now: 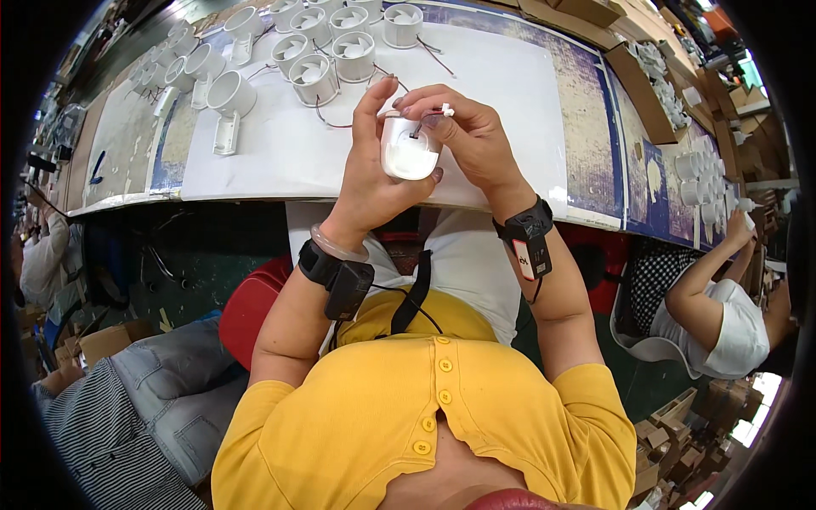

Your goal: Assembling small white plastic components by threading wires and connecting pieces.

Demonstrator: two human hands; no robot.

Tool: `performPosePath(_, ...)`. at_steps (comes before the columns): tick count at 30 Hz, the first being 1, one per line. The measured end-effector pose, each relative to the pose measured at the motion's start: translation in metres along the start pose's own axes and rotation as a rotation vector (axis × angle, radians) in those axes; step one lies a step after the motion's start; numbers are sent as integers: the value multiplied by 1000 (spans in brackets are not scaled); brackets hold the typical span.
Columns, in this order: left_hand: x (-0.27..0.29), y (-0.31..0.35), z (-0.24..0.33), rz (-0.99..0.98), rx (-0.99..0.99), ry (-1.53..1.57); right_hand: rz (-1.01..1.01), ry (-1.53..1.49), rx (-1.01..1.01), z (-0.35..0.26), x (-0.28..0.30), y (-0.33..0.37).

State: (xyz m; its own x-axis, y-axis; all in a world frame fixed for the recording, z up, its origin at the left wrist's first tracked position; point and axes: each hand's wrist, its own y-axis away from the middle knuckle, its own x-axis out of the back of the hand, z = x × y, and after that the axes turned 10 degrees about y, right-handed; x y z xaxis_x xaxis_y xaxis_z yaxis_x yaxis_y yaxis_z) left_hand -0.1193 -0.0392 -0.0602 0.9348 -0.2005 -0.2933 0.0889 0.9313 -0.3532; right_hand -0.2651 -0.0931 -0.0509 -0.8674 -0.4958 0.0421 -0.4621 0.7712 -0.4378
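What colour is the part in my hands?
The part is white, best seen in the head view.

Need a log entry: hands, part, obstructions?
Left hand gripping white housing. Right hand at its top, by white connector. Fan units beyond, not blocking.

A white sheet (510, 102) lies over a worktable whose worn, patchy blue top (586, 161) shows past its right edge. Out on the right, an open cardboard box (637, 95) stands on the table. A slim blue object (98, 167) sits over on the far left. Below, I see a red seat (255, 310) and dark green floor (174, 229). A co-worker in white (735, 327) sits at right on a pale chair (650, 365); at lower left, someone wears a striped top (119, 433) and faded jeans (183, 374). Cartons (731, 408) crowd the lower right.
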Motion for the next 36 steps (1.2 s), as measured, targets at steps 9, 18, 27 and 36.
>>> performPosePath(9, 5, -3, -4, -28, -308, -680, 235, 282, 121, 2, -3, 3)
performPosePath(18, 5, 4, -17, 4, -346, -560, 261, 245, -13, 3, -6, 0)
performPosePath(27, 7, 5, -9, -70, -401, -610, 176, 83, -334, -8, -1, -2)
performPosePath(36, 7, 5, -8, -17, -368, -564, -23, 408, 288, -27, 14, -6)
